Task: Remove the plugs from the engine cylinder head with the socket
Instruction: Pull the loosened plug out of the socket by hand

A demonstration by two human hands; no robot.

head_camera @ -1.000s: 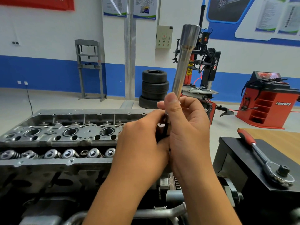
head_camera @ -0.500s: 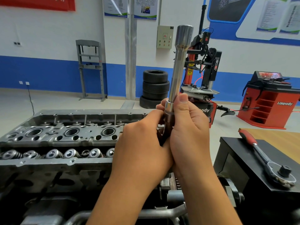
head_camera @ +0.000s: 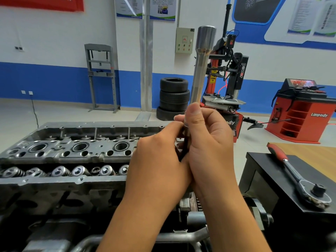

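Steel, long and polished, the socket (head_camera: 199,70) stands nearly upright above the two hands, wider end at the top. The right hand (head_camera: 209,142) is curled round its lower end, thumb laid up along the shaft. The left hand (head_camera: 160,160), fingers curled, pinches a dark slim part at the socket's base, which may be a plug; I cannot tell for sure. To the left lies the grey cylinder head (head_camera: 69,153), with three round wells in a row and valve springs along its near edge.

White letters read "Lanpody" on the red cabinet (head_camera: 305,120) far right, and "power" runs down the tyre changer (head_camera: 231,77) behind the socket. A red-handled ratchet (head_camera: 298,175) lies on the black table (head_camera: 263,179) at the right. Stacked tyres (head_camera: 173,99) stand on the pale floor before a white wall with a blue band.
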